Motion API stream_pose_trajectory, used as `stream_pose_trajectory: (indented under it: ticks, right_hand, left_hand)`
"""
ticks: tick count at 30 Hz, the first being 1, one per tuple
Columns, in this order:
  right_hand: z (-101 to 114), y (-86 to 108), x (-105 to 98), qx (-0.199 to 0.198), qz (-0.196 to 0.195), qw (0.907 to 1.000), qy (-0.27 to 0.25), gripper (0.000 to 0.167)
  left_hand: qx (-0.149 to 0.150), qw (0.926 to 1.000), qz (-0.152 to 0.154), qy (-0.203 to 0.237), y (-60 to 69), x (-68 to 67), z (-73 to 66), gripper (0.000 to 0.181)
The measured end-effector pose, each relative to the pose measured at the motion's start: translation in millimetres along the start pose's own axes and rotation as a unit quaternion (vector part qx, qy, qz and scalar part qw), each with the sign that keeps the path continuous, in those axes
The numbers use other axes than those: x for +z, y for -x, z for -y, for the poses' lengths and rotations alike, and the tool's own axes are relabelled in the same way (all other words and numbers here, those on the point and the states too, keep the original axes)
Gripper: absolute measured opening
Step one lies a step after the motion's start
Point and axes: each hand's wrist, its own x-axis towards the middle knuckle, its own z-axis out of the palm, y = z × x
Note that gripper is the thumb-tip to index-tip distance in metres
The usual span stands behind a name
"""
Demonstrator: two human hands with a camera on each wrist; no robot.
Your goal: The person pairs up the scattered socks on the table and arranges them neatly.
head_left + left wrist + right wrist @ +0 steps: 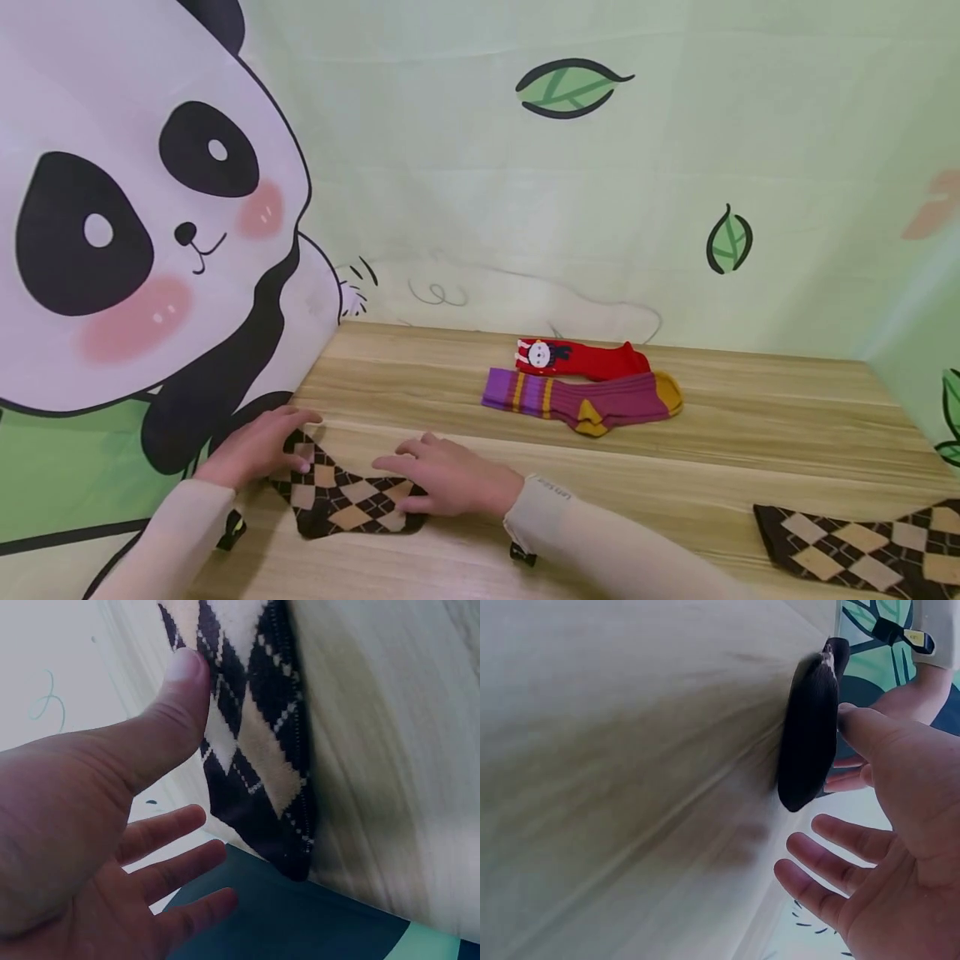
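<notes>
Two bare hands flanked a black, tan and beige argyle knit sock (352, 500) lying on a pale wood-grain tabletop (645, 471). The left hand (258, 446) was loose and grasped nothing, its thumb extended over the sock's patterned left part and its other fingers spread apart beyond the edge. The right hand (457, 477) was likewise unclenched, fingers parted and slightly bent above the sock's dark right end; whether either thumb actually pressed the fabric was hard to tell from these angles. Both hands stood with their backs up toward the head camera. The left forearm rose from the lower left in a cream long sleeve (168, 533), while the right reached in from the lower right, angled leftward. Farther back, a purple ribbed sock with yellow bands (577, 400) lay just before a red sock with a cartoon figure (592, 360). Another argyle sock (862, 546) lay at far right, cut off by the frame.
</notes>
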Motion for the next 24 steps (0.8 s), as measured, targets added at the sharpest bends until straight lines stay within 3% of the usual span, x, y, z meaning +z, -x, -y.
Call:
stream_pose_trajectory:
  ticks: [7,24]
  right_hand:
    - [7,-5.0,3,-0.009,-0.006,0.9997,0.023,0.066]
    - [14,-10.0,9,-0.017,0.006,0.9983,0.055,0.056]
  left_hand:
    - [0.002,1.0,-0.007,-0.005,-1.2,7.8,4.8,0.064]
    - [-0.002,0.9999,0.01,-0.011,-1.4,8.8,6.1,0.047]
